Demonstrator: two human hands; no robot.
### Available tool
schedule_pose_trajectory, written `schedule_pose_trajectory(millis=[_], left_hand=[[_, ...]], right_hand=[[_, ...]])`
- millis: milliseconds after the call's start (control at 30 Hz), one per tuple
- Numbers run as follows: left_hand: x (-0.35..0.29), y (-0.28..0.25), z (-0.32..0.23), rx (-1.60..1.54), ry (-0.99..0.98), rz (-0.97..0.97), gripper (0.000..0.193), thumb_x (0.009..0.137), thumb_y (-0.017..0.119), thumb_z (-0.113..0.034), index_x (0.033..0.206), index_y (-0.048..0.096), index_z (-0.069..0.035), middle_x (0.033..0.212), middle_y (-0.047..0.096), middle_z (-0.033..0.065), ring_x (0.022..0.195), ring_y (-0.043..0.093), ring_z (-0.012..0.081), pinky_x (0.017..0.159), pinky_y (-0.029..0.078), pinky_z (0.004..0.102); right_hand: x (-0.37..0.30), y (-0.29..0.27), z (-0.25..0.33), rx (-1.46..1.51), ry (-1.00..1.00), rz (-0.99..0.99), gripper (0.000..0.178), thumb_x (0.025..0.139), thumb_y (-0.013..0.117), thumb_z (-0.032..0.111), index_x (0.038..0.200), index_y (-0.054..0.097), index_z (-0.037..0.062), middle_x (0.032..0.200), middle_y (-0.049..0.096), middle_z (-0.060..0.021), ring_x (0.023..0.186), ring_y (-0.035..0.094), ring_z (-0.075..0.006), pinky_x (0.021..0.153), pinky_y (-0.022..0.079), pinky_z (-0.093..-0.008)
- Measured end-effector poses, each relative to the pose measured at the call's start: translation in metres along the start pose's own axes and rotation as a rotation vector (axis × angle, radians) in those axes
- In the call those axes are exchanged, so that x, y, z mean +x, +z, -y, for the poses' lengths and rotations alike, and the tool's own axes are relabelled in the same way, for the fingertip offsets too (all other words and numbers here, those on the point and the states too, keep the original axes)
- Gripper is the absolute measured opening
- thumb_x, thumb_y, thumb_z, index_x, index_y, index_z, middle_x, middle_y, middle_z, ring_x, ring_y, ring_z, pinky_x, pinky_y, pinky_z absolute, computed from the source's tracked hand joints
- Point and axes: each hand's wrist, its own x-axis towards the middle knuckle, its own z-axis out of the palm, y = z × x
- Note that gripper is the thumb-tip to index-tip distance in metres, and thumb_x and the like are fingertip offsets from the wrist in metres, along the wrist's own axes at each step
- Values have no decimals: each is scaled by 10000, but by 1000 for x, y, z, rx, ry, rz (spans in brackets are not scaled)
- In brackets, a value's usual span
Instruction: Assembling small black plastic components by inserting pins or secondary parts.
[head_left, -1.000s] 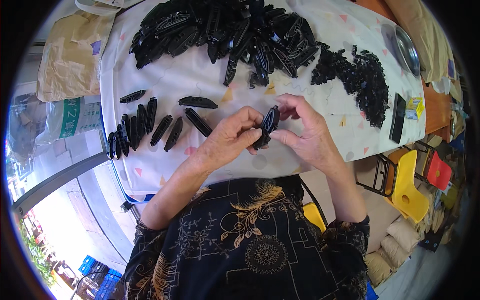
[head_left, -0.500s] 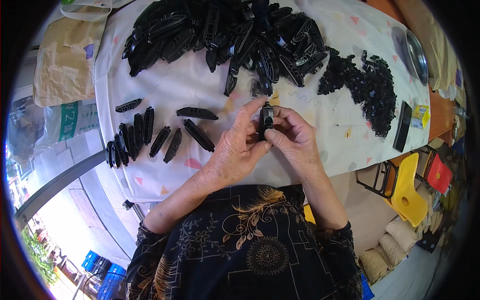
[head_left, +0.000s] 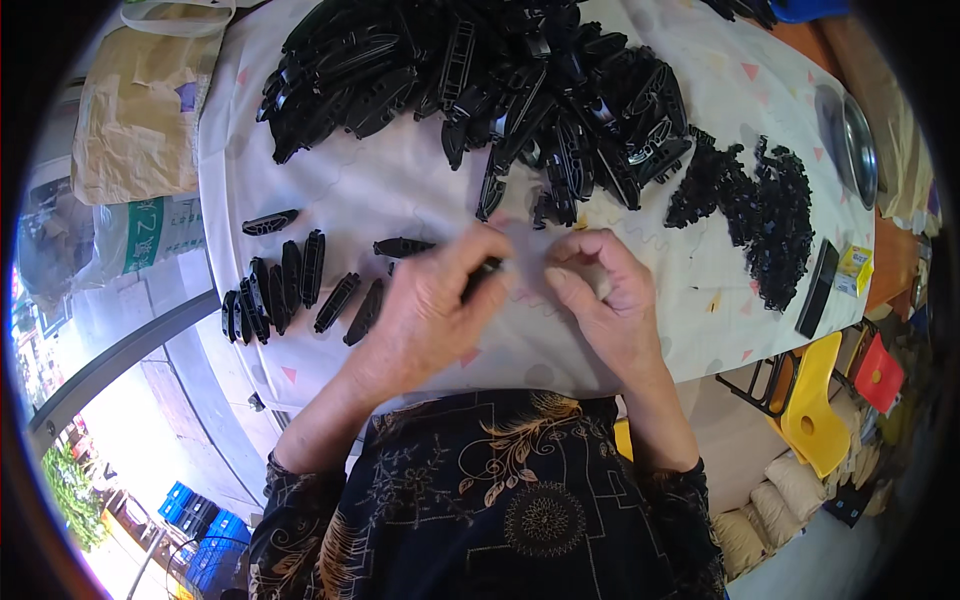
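My left hand [head_left: 420, 305], slightly blurred, is closed round an elongated black plastic part [head_left: 480, 276]; most of it is hidden by the fingers. To the right, my right hand [head_left: 618, 305] hovers above the table with thumb and forefinger apart, and no part shows between them. Beyond both hands lies a large heap of similar long black parts [head_left: 460, 70]. Left of my left hand, several such parts [head_left: 311, 270] lie in a loose row, and one more [head_left: 400, 247] is partly covered by that hand.
A pile of small black pieces [head_left: 778, 230] lies at the right on the patterned tablecloth [head_left: 690, 330]. Near the right edge are a dark flat bar [head_left: 818, 288], a small yellow box [head_left: 855, 268] and a metal dish [head_left: 858, 150]. A yellow chair [head_left: 815, 410] stands beside the table.
My hands have come apart. The left one has moved left with the black part, while the right has let go of it and shifted slightly right. The view has shifted a little.
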Motion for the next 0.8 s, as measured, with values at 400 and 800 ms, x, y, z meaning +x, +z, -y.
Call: schedule_pose_trajectory(millis=[400, 800], left_hand=[[54, 8, 17, 634, -6, -208, 341, 802, 691, -220, 954, 463, -16, 832, 599, 165, 715, 642, 372, 592, 520, 441], [15, -7, 1, 338, -209, -93, 258, 805, 629, -140, 956, 463, -12, 874, 621, 213, 723, 611, 413, 639, 494, 462]], right_hand=[[43, 13, -15, -1256, -612, -318, 229, 630, 762, 167, 777, 606, 86, 786, 492, -21, 743, 496, -214, 621, 332, -357], [-4, -8, -33, -1162, -549, -347, 143, 708, 722, 84, 800, 613, 78, 825, 554, -38, 785, 546, -241, 669, 395, -360]])
